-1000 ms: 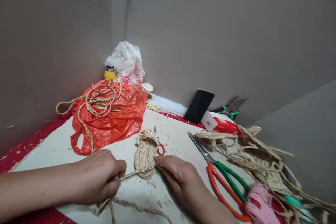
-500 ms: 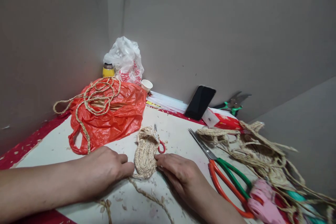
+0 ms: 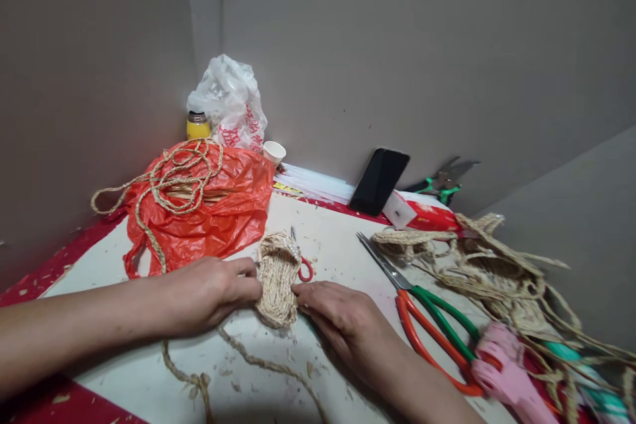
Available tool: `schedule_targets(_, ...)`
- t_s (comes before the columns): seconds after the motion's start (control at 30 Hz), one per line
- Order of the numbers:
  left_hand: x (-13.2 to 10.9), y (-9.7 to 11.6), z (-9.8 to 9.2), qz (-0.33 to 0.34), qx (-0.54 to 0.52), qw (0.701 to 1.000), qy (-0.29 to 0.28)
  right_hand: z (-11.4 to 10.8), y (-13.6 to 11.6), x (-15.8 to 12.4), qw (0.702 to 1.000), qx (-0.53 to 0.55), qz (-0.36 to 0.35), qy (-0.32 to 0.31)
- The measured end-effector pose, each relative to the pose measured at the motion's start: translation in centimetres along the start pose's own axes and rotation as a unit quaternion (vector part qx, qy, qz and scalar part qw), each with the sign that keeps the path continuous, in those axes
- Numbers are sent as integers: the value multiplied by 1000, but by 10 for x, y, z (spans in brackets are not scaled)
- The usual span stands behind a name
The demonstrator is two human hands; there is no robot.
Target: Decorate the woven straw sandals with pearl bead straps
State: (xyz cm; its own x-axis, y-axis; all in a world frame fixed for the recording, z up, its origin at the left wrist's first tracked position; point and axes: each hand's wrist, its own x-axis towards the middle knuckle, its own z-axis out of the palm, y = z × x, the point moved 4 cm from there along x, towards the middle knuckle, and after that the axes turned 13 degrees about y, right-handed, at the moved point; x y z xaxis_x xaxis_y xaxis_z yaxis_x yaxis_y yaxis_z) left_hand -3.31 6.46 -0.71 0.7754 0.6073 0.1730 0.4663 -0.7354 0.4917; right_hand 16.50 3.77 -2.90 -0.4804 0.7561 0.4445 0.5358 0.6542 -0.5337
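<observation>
A small woven straw slipper (image 3: 277, 285) lies on the white board, its toe part pointing away from me and edged with clear plastic. My left hand (image 3: 223, 288) has its fingers curled and pinches the slipper's left edge. At the right edge, the fingertips of my right hand (image 3: 332, 311) are pressed together on the slipper. Part of the grip is hidden behind my fingers. A length of braided straw cord (image 3: 268, 364) runs from under my left hand toward me. Small scissors with a red handle (image 3: 307, 270) lie partly behind the slipper.
Large scissors (image 3: 432, 318) with red and green handles lie to the right, beside a pink plastic tool (image 3: 504, 371) and tangled straw braids (image 3: 497, 265). A phone (image 3: 380, 182) leans at the back near pruning shears (image 3: 444, 182). A red plastic bag (image 3: 233, 212) holds coiled cord, left.
My left hand has moved forward along the slipper's left edge, and the cord beneath it has shifted left. My right hand stays at the other edge. The camera view has shifted slightly.
</observation>
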Motion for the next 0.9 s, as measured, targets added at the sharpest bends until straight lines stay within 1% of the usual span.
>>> schedule_targets(0.1,6,-2,-1,7,-34,999,-2,1,0,0,1000,-11,-6,6)
schedule_targets(0.2,9,-4,1,20,-35,999,-10,1,0,1,1000,-20,-15,12)
schedule_targets(0.3,10,-7,4,46,9,999,4,2,-1,2,999,-30,-15,12)
schedule_targets(0.4,11,-6,6,90,63,994,29,3,0,1,999,-39,-11,8)
schedule_targets(0.53,12,-2,9,136,77,987,48,4,3,0,999,-44,-11,9)
schedule_targets(0.8,12,-3,12,151,75,983,65,6,2,-1,996,-76,-37,38)
schedule_targets(0.9,11,-4,13,155,56,984,74,8,2,0,994,-90,-47,38)
